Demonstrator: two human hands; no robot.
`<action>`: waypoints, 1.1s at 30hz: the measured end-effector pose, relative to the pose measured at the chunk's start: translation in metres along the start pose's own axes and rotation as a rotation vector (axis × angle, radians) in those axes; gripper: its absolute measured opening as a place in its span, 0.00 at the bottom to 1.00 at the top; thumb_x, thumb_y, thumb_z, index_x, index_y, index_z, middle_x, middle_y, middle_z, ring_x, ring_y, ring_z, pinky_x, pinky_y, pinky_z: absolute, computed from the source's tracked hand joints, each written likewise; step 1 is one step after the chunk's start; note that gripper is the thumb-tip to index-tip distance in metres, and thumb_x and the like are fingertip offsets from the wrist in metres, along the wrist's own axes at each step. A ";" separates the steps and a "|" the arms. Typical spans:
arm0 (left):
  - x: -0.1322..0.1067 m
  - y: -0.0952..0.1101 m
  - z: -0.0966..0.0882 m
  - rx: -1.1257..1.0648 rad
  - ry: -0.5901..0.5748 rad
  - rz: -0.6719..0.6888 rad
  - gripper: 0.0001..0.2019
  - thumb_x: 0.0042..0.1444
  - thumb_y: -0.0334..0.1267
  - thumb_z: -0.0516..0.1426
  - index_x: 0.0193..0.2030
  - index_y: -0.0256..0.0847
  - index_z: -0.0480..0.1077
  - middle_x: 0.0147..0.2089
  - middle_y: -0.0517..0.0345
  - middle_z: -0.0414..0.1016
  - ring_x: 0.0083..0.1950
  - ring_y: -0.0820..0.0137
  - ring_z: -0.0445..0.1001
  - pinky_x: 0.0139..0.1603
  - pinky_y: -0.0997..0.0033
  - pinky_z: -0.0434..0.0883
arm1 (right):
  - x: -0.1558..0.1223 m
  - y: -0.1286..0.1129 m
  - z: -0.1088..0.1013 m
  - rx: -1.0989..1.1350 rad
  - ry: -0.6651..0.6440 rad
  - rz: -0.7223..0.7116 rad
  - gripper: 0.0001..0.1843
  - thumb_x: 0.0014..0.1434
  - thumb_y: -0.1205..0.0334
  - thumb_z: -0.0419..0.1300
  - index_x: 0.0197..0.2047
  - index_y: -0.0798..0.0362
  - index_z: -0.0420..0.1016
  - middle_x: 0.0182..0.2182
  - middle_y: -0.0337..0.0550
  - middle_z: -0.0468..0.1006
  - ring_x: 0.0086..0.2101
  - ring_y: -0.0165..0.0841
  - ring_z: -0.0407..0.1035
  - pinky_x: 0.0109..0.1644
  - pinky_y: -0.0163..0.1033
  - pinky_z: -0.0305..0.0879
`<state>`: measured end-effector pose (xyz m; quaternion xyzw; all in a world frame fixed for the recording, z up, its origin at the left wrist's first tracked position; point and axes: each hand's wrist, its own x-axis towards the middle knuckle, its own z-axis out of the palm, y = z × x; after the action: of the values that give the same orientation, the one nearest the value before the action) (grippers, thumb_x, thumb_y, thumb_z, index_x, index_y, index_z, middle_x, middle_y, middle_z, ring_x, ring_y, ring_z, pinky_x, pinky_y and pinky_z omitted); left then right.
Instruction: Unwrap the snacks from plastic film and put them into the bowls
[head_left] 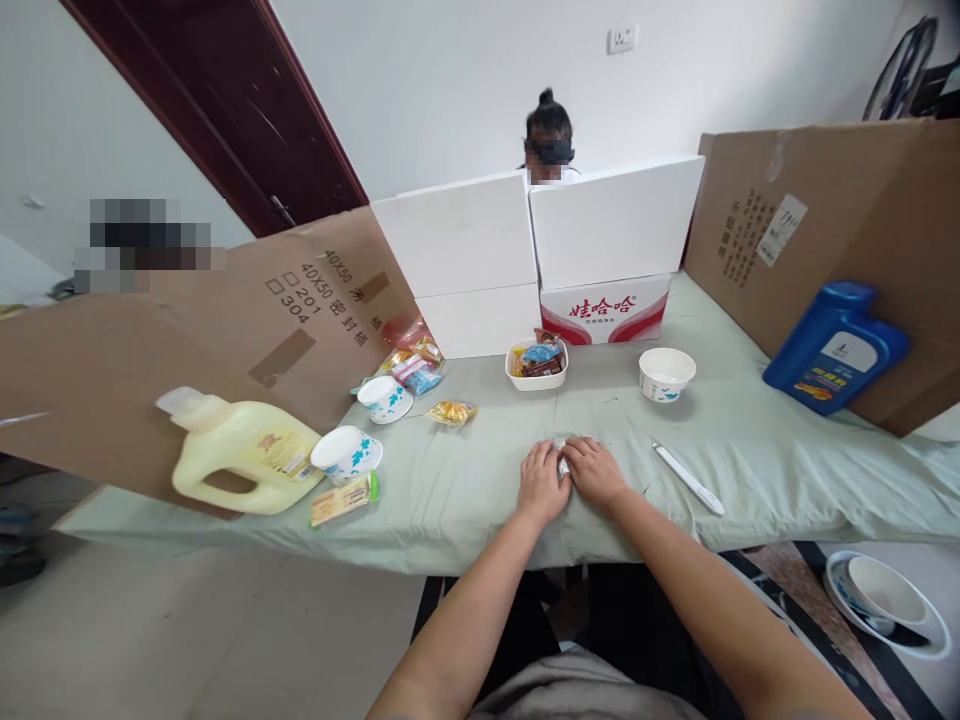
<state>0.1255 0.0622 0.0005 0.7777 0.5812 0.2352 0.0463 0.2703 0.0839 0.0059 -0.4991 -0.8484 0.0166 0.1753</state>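
My left hand (pixel 541 482) and my right hand (pixel 596 470) rest together on the pale green cloth (pixel 480 490) near the table's front edge. Their fingers are curled and pinch a small whitish object (pixel 562 462) between them, too small to name. A white flat utensil (pixel 688 478) lies just right of my right hand. Farther back stand a white bowl (pixel 666 373) and a white tray of snack packets (pixel 537 362).
A yellow detergent jug (pixel 240 452) lies at the left beside two white cups (pixel 346 452) (pixel 385 397) and loose snack packets (pixel 450 411). A blue bottle (pixel 836 347) leans on cardboard at the right. White foam boxes (pixel 540 250) and cardboard sheets wall the table; a person sits behind.
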 end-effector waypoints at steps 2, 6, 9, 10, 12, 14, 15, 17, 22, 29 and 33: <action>0.000 0.000 0.001 0.005 0.004 -0.004 0.20 0.55 0.34 0.55 0.55 0.36 0.67 0.62 0.44 0.65 0.65 0.54 0.59 0.64 0.49 0.59 | -0.003 0.001 0.002 -0.006 -0.022 0.001 0.21 0.65 0.64 0.46 0.59 0.54 0.67 0.59 0.48 0.68 0.59 0.39 0.58 0.59 0.45 0.54; 0.001 0.000 0.004 0.021 0.013 -0.010 0.22 0.55 0.34 0.55 0.58 0.35 0.65 0.62 0.43 0.65 0.65 0.54 0.59 0.64 0.50 0.58 | -0.006 0.003 0.006 -0.017 -0.074 -0.002 0.25 0.65 0.63 0.45 0.65 0.54 0.60 0.64 0.46 0.61 0.64 0.39 0.51 0.64 0.48 0.49; 0.001 -0.001 0.006 0.016 0.029 -0.014 0.23 0.55 0.34 0.55 0.59 0.35 0.65 0.62 0.43 0.64 0.65 0.54 0.59 0.64 0.51 0.59 | -0.005 0.004 0.006 -0.022 -0.104 -0.006 0.26 0.65 0.63 0.44 0.66 0.53 0.58 0.65 0.46 0.58 0.65 0.39 0.50 0.65 0.49 0.47; 0.000 -0.001 0.006 0.011 0.033 -0.014 0.23 0.54 0.33 0.55 0.59 0.35 0.65 0.62 0.42 0.65 0.65 0.54 0.59 0.64 0.51 0.59 | -0.005 0.004 0.006 -0.022 -0.113 -0.009 0.27 0.65 0.62 0.43 0.66 0.54 0.58 0.65 0.46 0.57 0.65 0.39 0.50 0.66 0.50 0.47; 0.000 -0.003 0.007 -0.007 0.046 -0.011 0.23 0.54 0.33 0.55 0.58 0.34 0.65 0.61 0.42 0.65 0.64 0.54 0.60 0.64 0.51 0.59 | -0.006 0.005 0.004 -0.020 -0.128 -0.019 0.27 0.66 0.61 0.44 0.66 0.55 0.57 0.65 0.47 0.57 0.65 0.41 0.50 0.66 0.51 0.48; -0.001 -0.005 0.007 -0.034 0.076 -0.002 0.23 0.53 0.32 0.54 0.57 0.34 0.65 0.59 0.42 0.67 0.63 0.55 0.61 0.63 0.51 0.60 | -0.011 0.004 0.001 -0.015 -0.135 -0.033 0.27 0.66 0.61 0.45 0.66 0.56 0.57 0.65 0.48 0.57 0.65 0.42 0.50 0.66 0.52 0.49; -0.002 -0.006 0.007 -0.048 0.096 0.005 0.22 0.53 0.32 0.54 0.57 0.34 0.65 0.58 0.42 0.67 0.62 0.55 0.62 0.63 0.51 0.61 | -0.016 0.003 -0.001 -0.013 -0.135 -0.041 0.27 0.66 0.60 0.46 0.66 0.56 0.58 0.65 0.49 0.57 0.65 0.42 0.50 0.66 0.52 0.49; -0.004 -0.007 0.006 -0.071 0.133 0.020 0.21 0.54 0.32 0.53 0.55 0.35 0.66 0.56 0.43 0.69 0.61 0.55 0.64 0.62 0.50 0.62 | -0.030 0.001 -0.006 -0.012 -0.140 -0.060 0.25 0.65 0.62 0.47 0.65 0.56 0.61 0.64 0.50 0.59 0.64 0.41 0.51 0.65 0.51 0.52; -0.011 -0.008 0.004 -0.075 0.108 0.060 0.17 0.54 0.32 0.53 0.52 0.38 0.69 0.56 0.46 0.69 0.61 0.55 0.63 0.62 0.48 0.63 | -0.067 0.016 -0.029 0.045 -0.086 -0.192 0.20 0.63 0.69 0.50 0.56 0.51 0.72 0.54 0.46 0.74 0.55 0.36 0.66 0.58 0.44 0.64; -0.012 -0.017 0.010 -0.044 0.054 0.060 0.16 0.56 0.35 0.52 0.50 0.42 0.71 0.57 0.48 0.69 0.61 0.54 0.65 0.58 0.47 0.66 | -0.008 0.131 -0.122 -0.051 0.315 0.095 0.17 0.66 0.63 0.48 0.50 0.52 0.75 0.51 0.49 0.75 0.52 0.38 0.66 0.57 0.47 0.63; -0.012 -0.025 0.017 -0.016 0.058 0.078 0.16 0.56 0.38 0.52 0.51 0.44 0.72 0.57 0.48 0.70 0.61 0.52 0.65 0.55 0.47 0.69 | 0.057 0.192 -0.138 -0.202 0.119 0.360 0.12 0.63 0.63 0.54 0.44 0.54 0.78 0.47 0.52 0.76 0.52 0.43 0.65 0.56 0.50 0.62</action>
<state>0.1083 0.0622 -0.0274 0.7922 0.5496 0.2641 0.0266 0.4502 0.2079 0.1126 -0.6579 -0.7310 -0.0667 0.1683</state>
